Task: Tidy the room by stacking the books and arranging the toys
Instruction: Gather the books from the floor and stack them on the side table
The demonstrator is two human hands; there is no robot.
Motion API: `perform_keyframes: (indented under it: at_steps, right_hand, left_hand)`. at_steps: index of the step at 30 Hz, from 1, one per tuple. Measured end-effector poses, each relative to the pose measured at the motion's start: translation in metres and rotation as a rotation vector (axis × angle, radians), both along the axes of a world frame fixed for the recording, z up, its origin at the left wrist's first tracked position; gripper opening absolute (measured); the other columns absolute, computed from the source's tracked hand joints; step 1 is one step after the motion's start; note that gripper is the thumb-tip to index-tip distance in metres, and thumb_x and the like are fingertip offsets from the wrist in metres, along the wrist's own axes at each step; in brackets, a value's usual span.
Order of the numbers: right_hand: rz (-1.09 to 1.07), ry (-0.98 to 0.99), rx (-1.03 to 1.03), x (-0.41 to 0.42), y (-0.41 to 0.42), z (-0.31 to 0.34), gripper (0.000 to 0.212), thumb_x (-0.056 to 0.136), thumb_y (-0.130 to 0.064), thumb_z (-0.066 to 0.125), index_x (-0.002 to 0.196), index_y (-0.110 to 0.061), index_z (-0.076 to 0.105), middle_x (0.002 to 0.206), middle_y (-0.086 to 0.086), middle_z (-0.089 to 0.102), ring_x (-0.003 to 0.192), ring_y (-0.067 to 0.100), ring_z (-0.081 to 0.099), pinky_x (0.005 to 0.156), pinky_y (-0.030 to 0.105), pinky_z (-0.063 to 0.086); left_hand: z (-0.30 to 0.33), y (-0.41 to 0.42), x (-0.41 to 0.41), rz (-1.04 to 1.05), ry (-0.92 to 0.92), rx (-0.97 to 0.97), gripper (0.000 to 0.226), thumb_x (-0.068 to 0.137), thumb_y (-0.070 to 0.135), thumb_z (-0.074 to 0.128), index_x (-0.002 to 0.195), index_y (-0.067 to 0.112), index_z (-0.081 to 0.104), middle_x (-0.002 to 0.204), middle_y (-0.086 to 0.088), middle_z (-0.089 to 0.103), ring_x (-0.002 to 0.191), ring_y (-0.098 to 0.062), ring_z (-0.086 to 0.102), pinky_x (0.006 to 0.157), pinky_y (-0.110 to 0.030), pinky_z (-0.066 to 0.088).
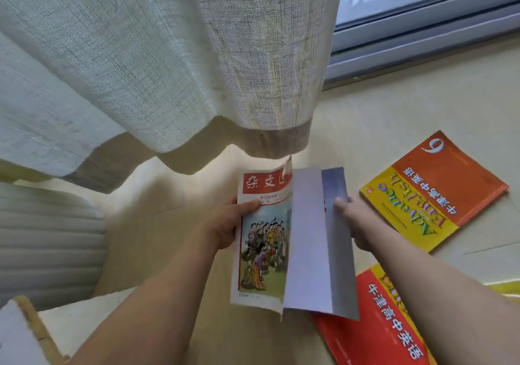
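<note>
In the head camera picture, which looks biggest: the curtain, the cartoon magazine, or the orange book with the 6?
1. Curtain, biggest by far.
2 and 3. Cartoon magazine and orange book with the 6 look about alike; the magazine is held nearer and partly covered, so no ranking.

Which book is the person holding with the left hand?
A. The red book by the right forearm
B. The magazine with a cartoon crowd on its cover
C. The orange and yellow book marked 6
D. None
B: the left hand grips the cartoon-cover magazine by its edge; both other books lie on the floor.
</note>
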State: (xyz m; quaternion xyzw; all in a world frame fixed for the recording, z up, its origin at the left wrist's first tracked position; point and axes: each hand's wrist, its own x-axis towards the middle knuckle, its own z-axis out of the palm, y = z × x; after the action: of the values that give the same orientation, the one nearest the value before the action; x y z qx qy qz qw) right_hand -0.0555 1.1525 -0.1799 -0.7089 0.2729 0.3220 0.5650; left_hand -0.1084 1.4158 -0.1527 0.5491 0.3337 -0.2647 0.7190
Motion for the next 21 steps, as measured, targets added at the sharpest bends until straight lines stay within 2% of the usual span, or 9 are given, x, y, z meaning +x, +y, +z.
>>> perform_keyframes:
  at_steps: [3, 5, 6, 8, 11, 13, 16, 18, 21]
  right_hand:
    - [-0.096, 0.118, 0.161, -0.014, -0.003, -0.012, 0.069, 0.085, -0.071, 0.048, 0.129, -0.020, 0.060, 0.125, 0.007, 0.066, 0.112, 0.027, 0.063, 0.092, 0.042, 0.050]
    - [-0.145, 0.144, 0.224, -0.020, -0.004, -0.014, 0.101, 0.066, -0.089, 0.052, 0.144, -0.026, 0.045, 0.150, 0.002, 0.044, 0.136, 0.024, 0.042, 0.113, 0.048, 0.031]
    - [-0.139, 0.125, 0.215, -0.023, 0.000, -0.008, 0.101, 0.069, -0.085, 0.054, 0.148, -0.023, 0.039, 0.152, 0.001, 0.039, 0.140, 0.024, 0.036, 0.116, 0.046, 0.026]
    - [-0.120, 0.051, 0.187, -0.026, 0.006, -0.011, 0.077, 0.082, -0.057, 0.068, 0.141, -0.013, 0.045, 0.138, 0.005, 0.055, 0.124, 0.026, 0.054, 0.104, 0.035, 0.043]
    - [-0.148, -0.003, 0.245, -0.029, 0.020, -0.004, 0.041, 0.080, -0.019, 0.078, 0.115, -0.006, 0.064, 0.102, 0.014, 0.073, 0.079, 0.027, 0.071, 0.076, 0.038, 0.059]
    - [-0.150, -0.038, 0.241, -0.029, 0.029, 0.005, 0.036, 0.077, -0.017, 0.080, 0.109, -0.007, 0.066, 0.097, 0.013, 0.074, 0.075, 0.025, 0.072, 0.073, 0.039, 0.059]
    - [-0.128, -0.173, 0.335, -0.024, 0.040, 0.028, 0.042, 0.069, -0.020, 0.084, 0.105, -0.010, 0.066, 0.096, 0.012, 0.075, 0.078, 0.026, 0.073, 0.070, 0.037, 0.059]
    - [-0.118, -0.307, 0.408, -0.020, 0.045, 0.048, 0.041, 0.068, -0.022, 0.083, 0.103, -0.010, 0.067, 0.096, 0.012, 0.075, 0.086, 0.030, 0.073, 0.076, 0.041, 0.059]
    - [-0.146, -0.547, 0.453, -0.016, 0.053, 0.071, 0.041, 0.068, -0.035, 0.086, 0.099, -0.015, 0.068, 0.095, 0.010, 0.075, 0.089, 0.030, 0.072, 0.077, 0.041, 0.059]
  left_hand:
    - [-0.033, -0.022, -0.001, 0.058, 0.060, 0.146, 0.031, 0.095, 0.010, 0.066, 0.123, 0.013, 0.054, 0.106, -0.014, 0.072, 0.088, -0.031, 0.071, 0.070, -0.043, 0.060]
    - [-0.057, -0.028, -0.003, 0.092, 0.080, 0.225, 0.025, 0.093, 0.021, 0.070, 0.113, 0.020, 0.056, 0.110, -0.011, 0.068, 0.092, -0.029, 0.070, 0.078, -0.046, 0.060]
    - [-0.070, -0.028, -0.004, 0.092, 0.089, 0.247, 0.036, 0.084, 0.033, 0.077, 0.113, 0.022, 0.058, 0.119, -0.012, 0.065, 0.097, -0.031, 0.070, 0.082, -0.049, 0.061]
    - [-0.131, -0.018, -0.005, 0.057, 0.103, 0.241, 0.065, 0.057, 0.055, 0.083, 0.114, 0.029, 0.064, 0.135, -0.011, 0.054, 0.104, -0.033, 0.069, 0.084, -0.052, 0.060]
    - [-0.124, -0.029, -0.008, 0.041, 0.066, 0.195, 0.056, 0.068, 0.054, 0.079, 0.117, 0.033, 0.063, 0.135, -0.011, 0.058, 0.106, -0.032, 0.068, 0.090, -0.051, 0.058]
    - [-0.067, -0.040, -0.011, 0.099, -0.004, 0.176, 0.051, 0.088, 0.031, 0.074, 0.130, 0.019, 0.048, 0.124, -0.013, 0.065, 0.100, -0.031, 0.071, 0.085, -0.048, 0.060]
    - [-0.030, -0.024, -0.016, 0.248, -0.169, 0.182, 0.055, 0.091, 0.010, 0.070, 0.128, 0.021, 0.030, 0.121, -0.017, 0.062, 0.099, -0.035, 0.071, 0.079, -0.049, 0.061]
    - [0.003, -0.009, -0.014, 0.313, -0.289, 0.079, 0.062, 0.089, 0.001, 0.068, 0.132, 0.022, 0.030, 0.119, -0.018, 0.066, 0.101, -0.038, 0.071, 0.080, -0.050, 0.060]
    - [0.033, 0.007, -0.004, 0.269, -0.479, -0.012, 0.059, 0.078, -0.009, 0.063, 0.133, -0.002, 0.046, 0.117, -0.026, 0.066, 0.106, -0.041, 0.067, 0.085, -0.047, 0.058]
